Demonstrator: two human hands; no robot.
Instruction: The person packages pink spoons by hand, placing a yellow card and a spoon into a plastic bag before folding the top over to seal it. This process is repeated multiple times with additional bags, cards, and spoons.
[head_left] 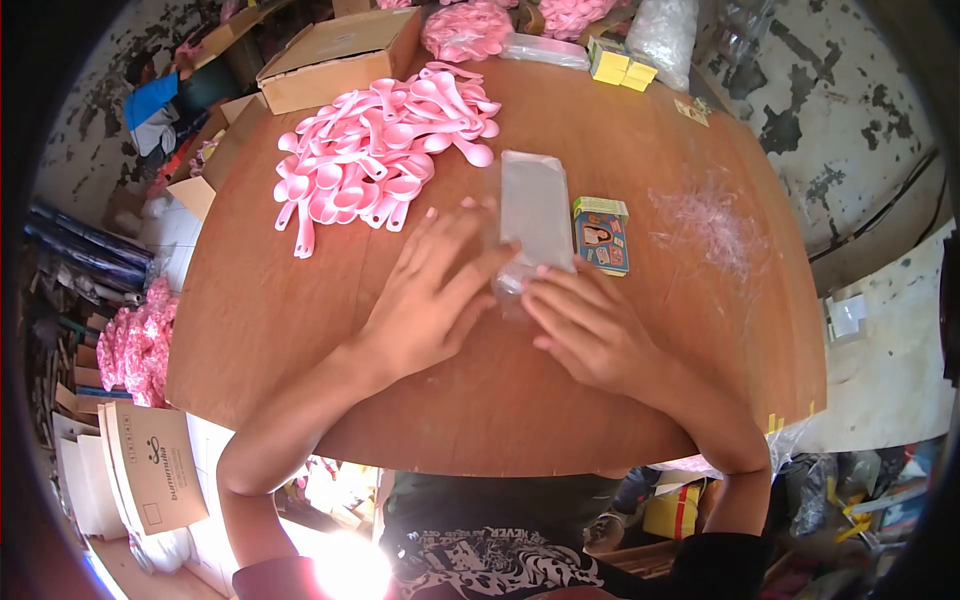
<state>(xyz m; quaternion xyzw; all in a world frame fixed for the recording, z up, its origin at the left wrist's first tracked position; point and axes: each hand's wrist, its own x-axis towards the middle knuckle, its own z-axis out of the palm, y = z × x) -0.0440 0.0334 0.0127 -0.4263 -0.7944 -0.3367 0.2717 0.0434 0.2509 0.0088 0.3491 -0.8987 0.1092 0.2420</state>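
A stack of clear plastic bags (536, 205) lies on the brown table, in front of my hands. My left hand (432, 282) is beside its lower left corner, fingers spread, with the index finger touching the plastic. Over the lower right end rests my right hand (590, 325), fingers extended, their tips on the crumpled plastic edge. Just right of the stack lies a small blue and yellow box of printed cards (602, 236). A large heap of pink plastic spoons (385, 145) sits to the upper left of my left hand.
On the wooden table (480, 420), a tangle of thin pinkish strips (715, 225) lies right. Along the far edge are a cardboard box (340, 55), bagged pink spoons (468, 30) and yellow boxes (620, 65). Another person (155, 110) is at the far left.
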